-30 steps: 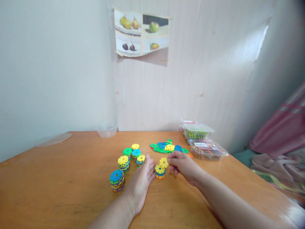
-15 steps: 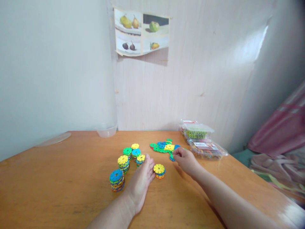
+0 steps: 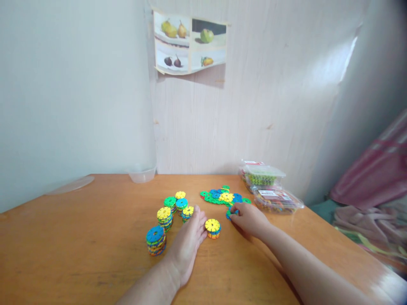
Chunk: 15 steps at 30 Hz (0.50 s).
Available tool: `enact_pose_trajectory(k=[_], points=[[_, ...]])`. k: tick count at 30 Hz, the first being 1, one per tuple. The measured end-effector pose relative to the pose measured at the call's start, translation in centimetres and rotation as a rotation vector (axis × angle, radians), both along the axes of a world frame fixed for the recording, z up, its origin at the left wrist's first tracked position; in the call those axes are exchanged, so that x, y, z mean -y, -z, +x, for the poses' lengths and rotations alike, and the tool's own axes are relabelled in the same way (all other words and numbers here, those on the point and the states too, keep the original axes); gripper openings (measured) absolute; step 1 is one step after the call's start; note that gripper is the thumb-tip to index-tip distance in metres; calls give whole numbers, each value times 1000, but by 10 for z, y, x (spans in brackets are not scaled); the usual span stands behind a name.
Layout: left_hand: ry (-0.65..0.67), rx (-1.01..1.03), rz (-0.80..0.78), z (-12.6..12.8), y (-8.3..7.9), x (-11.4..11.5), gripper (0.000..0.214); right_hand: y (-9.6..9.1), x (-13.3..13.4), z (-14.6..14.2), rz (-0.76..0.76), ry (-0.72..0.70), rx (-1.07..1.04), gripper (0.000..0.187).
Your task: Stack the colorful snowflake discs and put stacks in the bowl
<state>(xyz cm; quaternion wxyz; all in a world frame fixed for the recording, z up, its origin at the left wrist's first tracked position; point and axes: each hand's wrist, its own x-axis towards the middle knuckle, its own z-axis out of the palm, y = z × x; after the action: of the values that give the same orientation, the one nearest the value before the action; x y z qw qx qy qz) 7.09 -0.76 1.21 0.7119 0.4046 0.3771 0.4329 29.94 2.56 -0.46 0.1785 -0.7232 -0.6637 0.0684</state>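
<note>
My left hand (image 3: 190, 239) rests on its edge on the table with its fingers stretched out, holding nothing. Its fingertips are close beside a short stack of notched plastic discs (image 3: 213, 228), yellow on top. To its left stand several more stacks, among them a tall blue-topped stack (image 3: 155, 240) and a yellow-topped stack (image 3: 164, 217). My right hand (image 3: 248, 218) is low over the table, thumb and fingers pinched at a blue notched disc (image 3: 229, 213). Just beyond lies a loose pile of green, blue and yellow discs (image 3: 219, 196).
Clear plastic boxes with small coloured pieces (image 3: 278, 200) stand at the back right. A translucent tub (image 3: 142, 175) and a flat lid (image 3: 71, 185) are at the back left. Crumpled cloth (image 3: 365, 224) lies beyond the table's right edge.
My right hand has moved slightly nearer and down, away from the pile, uncovering blue and green discs at its right end. My left hand and the stacks stay in place.
</note>
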Motion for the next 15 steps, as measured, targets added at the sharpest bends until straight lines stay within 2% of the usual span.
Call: enact_pose_trajectory(k=[7,15], points=[[4,1,-4,0,-3,2,77,3,2,5,12,-41,-46,27],[-1,-1,2,0,-4,3,76,10,-4,13,25,-67,-101,20]])
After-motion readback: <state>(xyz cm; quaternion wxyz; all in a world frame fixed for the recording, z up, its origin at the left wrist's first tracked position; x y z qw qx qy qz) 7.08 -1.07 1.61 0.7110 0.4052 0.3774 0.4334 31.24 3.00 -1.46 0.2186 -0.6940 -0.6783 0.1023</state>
